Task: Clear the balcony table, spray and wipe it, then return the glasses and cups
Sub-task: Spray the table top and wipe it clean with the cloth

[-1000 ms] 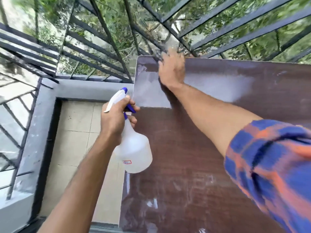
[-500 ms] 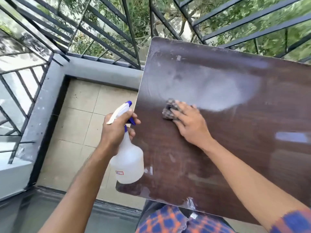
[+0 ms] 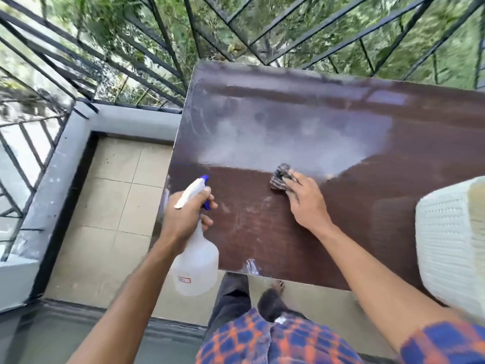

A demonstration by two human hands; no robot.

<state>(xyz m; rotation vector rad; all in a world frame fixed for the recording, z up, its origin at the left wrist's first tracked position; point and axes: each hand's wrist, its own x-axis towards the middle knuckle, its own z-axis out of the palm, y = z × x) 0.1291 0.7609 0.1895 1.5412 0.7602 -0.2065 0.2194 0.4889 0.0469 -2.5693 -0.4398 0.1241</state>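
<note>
The table (image 3: 328,122) lies open across its far half; a white woven object (image 3: 451,248), perhaps a chair, crowds its right.

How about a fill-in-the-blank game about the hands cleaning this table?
The left hand grips a white plastic spray bottle with a ____ trigger.
The right hand presses a dark crumpled cloth onto the shiny ____ wooden table.
Beyond the black metal railing grow ____ leaves.
Missing words: blue, brown, green.
</note>
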